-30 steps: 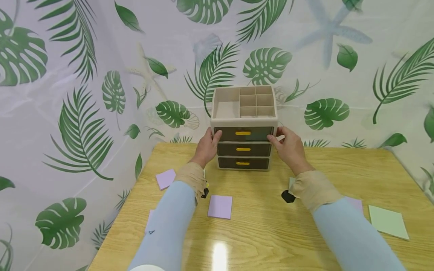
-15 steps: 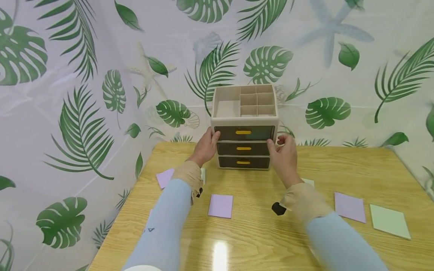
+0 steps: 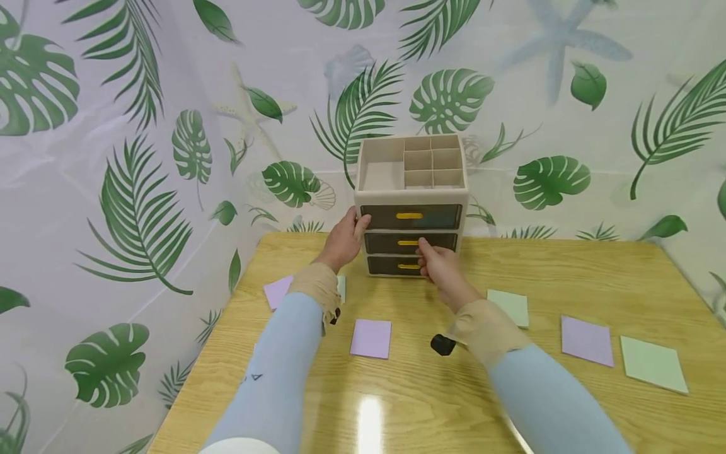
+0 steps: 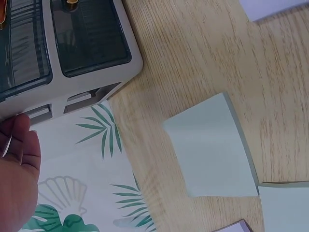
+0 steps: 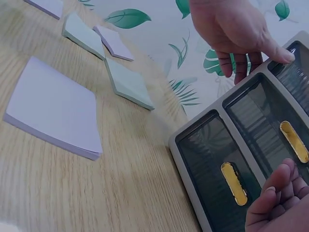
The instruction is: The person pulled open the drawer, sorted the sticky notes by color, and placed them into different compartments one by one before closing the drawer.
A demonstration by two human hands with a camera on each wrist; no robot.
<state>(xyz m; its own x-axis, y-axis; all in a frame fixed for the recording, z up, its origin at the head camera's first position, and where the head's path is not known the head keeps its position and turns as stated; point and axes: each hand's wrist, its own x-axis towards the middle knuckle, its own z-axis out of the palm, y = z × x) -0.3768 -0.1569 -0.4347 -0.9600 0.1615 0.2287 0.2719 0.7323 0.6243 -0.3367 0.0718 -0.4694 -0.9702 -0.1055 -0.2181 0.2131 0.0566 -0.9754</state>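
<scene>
A small three-drawer desktop organizer (image 3: 411, 197) with a cream body, dark drawer fronts and yellow handles stands on the wooden table. My left hand (image 3: 343, 239) holds its left side, thumb on the front edge and fingers round the side wall. In the right wrist view that left hand (image 5: 236, 34) shows at the side of the cabinet. My right hand (image 3: 445, 274) is in front of the drawers, its fingertips right at the end of the middle yellow handle (image 3: 408, 243). The right wrist view shows its fingers (image 5: 285, 176) loosely bent beside that handle (image 5: 293, 141).
Purple sticky-note pads (image 3: 371, 338) and green pads (image 3: 653, 364) lie scattered over the table (image 3: 567, 271). More pads, such as a green one (image 4: 212, 150), lie near the left wrist. A leaf-patterned sheet (image 3: 283, 75) hangs right behind the cabinet.
My right hand has left the cabinet's right side and moved left and down to the middle handle. My left hand has stayed at the left side. All the drawers look closed throughout.
</scene>
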